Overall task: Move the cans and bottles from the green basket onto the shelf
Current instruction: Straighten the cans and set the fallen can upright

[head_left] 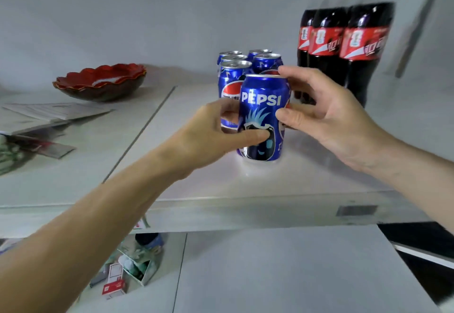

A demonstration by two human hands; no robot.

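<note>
Both forearms reach in from the bottom edge. My left hand [216,131] curls around the can [264,118], thumb across its front; my right hand [326,113] pinches its right side and top rim. It stands upright on the shelf [270,185], hiding parts of the cans [235,74] behind. Blurred bottles [344,42] stand right, caps cut off.

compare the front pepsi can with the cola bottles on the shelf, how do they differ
The front Pepsi can is short, blue metal and gripped by the left hand and right hand; the cola bottles are tall, clear plastic with dark drink, red labels, gold caps, and untouched. Both stand upright on the shelf.
</note>
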